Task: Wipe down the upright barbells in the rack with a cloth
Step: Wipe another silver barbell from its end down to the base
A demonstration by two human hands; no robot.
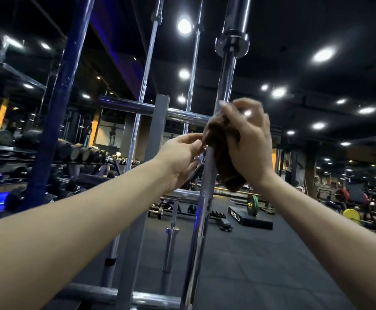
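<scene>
Right hand (247,144) grips the brown cloth (223,153) around the nearest upright barbell (226,81), mid-shaft; left hand (180,157) pinches its edge. Best practice: wrap fully, stroke lengthwise.

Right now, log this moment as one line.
right hand grips brown cloth around nearest upright barbell | left hand pinches cloth edge | mid-shaft

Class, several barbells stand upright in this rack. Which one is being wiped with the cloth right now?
The nearest barbell, rightmost and thickest-looking, with the chrome collar high up. The right hand grips the brown cloth around its shaft; the thinner bars behind stand untouched.
</scene>
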